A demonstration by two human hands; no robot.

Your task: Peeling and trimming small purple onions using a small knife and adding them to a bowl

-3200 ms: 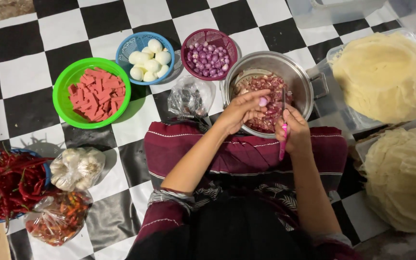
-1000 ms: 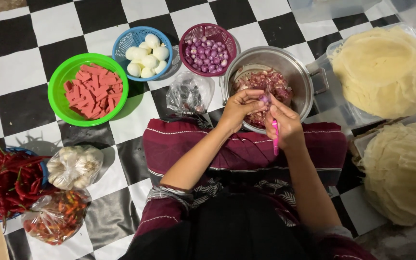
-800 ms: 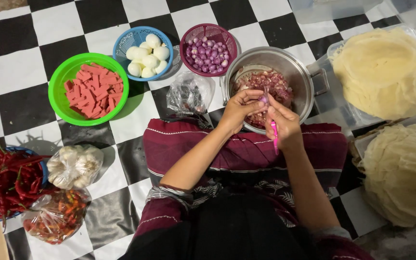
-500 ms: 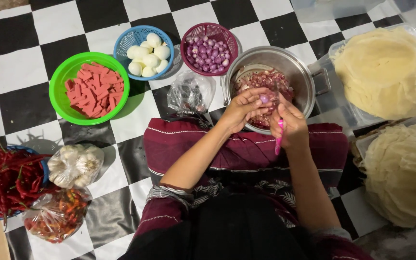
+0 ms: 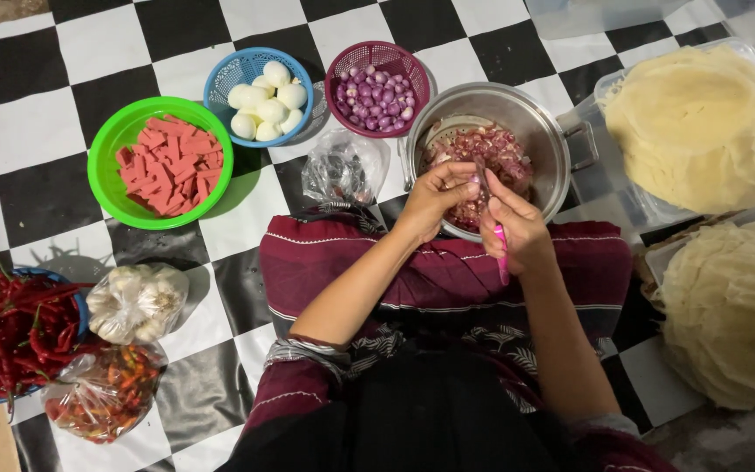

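Right of centre, over our steel pot, our left hand pinches a shallot; our right hand grips a pink-handled knife.

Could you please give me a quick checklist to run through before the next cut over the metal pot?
1. Right hand grips the pink-handled knife: ok.
2. Left hand holds a small piece at its fingertips: ok, though what the piece is cannot be told.
3. Both hands are over the metal pot, so slices land inside: ok.
4. Blade clear of the left fingers: cannot tell, the blade is mostly hidden.
5. Purple basket with whole shallots sits beside the pot: ok.
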